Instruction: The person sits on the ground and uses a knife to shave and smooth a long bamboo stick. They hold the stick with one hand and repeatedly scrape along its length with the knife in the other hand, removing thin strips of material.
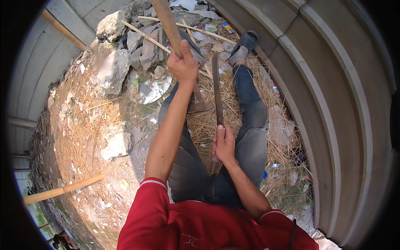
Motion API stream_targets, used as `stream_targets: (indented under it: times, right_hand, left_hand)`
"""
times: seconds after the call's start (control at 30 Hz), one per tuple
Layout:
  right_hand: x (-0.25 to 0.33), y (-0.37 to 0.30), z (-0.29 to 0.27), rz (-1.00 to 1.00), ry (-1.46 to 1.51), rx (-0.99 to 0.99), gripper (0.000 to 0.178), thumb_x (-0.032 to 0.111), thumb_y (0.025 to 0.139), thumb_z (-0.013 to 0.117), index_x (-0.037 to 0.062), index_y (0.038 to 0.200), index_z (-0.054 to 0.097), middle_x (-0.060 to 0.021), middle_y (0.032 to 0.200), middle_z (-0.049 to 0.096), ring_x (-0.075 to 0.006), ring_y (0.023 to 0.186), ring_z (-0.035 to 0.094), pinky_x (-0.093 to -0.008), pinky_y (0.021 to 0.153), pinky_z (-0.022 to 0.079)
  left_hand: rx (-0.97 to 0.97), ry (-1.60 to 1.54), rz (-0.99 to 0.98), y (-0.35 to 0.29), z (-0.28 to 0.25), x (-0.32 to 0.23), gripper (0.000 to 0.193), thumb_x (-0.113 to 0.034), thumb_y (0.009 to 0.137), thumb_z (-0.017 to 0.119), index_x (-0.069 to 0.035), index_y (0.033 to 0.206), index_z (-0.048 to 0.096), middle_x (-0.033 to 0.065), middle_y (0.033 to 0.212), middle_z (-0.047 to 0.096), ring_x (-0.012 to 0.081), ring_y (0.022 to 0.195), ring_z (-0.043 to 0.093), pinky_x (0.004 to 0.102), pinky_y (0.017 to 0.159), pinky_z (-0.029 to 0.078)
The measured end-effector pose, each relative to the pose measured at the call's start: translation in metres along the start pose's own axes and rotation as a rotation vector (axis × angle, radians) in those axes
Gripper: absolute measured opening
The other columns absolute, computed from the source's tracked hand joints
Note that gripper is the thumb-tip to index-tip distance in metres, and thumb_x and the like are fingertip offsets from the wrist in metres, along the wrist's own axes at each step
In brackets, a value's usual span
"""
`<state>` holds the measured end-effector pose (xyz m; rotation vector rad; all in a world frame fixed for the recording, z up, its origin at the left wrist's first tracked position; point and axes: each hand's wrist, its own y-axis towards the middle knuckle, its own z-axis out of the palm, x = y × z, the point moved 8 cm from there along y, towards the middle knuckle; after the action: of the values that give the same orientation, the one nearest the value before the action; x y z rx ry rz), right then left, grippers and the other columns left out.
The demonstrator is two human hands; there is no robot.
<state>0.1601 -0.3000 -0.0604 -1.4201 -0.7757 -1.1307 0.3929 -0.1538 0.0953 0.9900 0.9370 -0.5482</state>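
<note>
My left hand (183, 66) is closed around the lower end of a thick bamboo pole (166, 24), which rises past the top edge of the view. In my right hand (224, 144) is the handle of a machete (217, 91), held between my thighs. Its long dark blade points away from me, toward my feet, and stays apart from the pole. Between my legs, left of the blade, lies a brown T-shaped piece (201, 106), partly hidden by my left wrist and leg; I cannot make out its kind.
Straw and thin split strips (146, 35) litter the ground around my legs. Broken concrete chunks (112, 71) are piled at the far left. A ribbed metal sheet wall (333, 104) curves close along my right. Another bamboo pole (64, 189) reaches in from the left.
</note>
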Motion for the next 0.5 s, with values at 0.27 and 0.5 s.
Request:
stream_targets:
  times: [0.27, 0.5]
  right_hand:
    - [-0.068, -0.004, -0.006, 0.042, -0.057, -0.044, 0.037, 0.038, 0.109, 0.052, 0.0020, 0.112, 0.052, -0.0020, 0.066, 0.049, -0.0110, 0.044, 0.047, -0.0314, 0.038, 0.042]
    - [0.018, 0.004, -0.022, -0.161, -0.264, -0.112, 0.034, 0.031, 0.106, 0.057, -0.0023, 0.112, 0.060, -0.0056, 0.063, 0.056, -0.0177, 0.047, 0.054, -0.0346, 0.047, 0.045]
  left_hand:
    - [-0.038, -0.062, 0.011, 0.009, -0.010, 0.020, 0.045, -0.044, 0.104, 0.064, -0.005, 0.082, 0.058, -0.0022, 0.063, 0.052, 0.0047, 0.054, 0.047, 0.0229, 0.048, 0.035]
    - [-0.069, -0.065, 0.002, -0.004, -0.028, 0.015, 0.050, -0.045, 0.104, 0.064, -0.003, 0.076, 0.060, -0.0017, 0.058, 0.053, 0.0059, 0.054, 0.048, 0.0271, 0.050, 0.035]
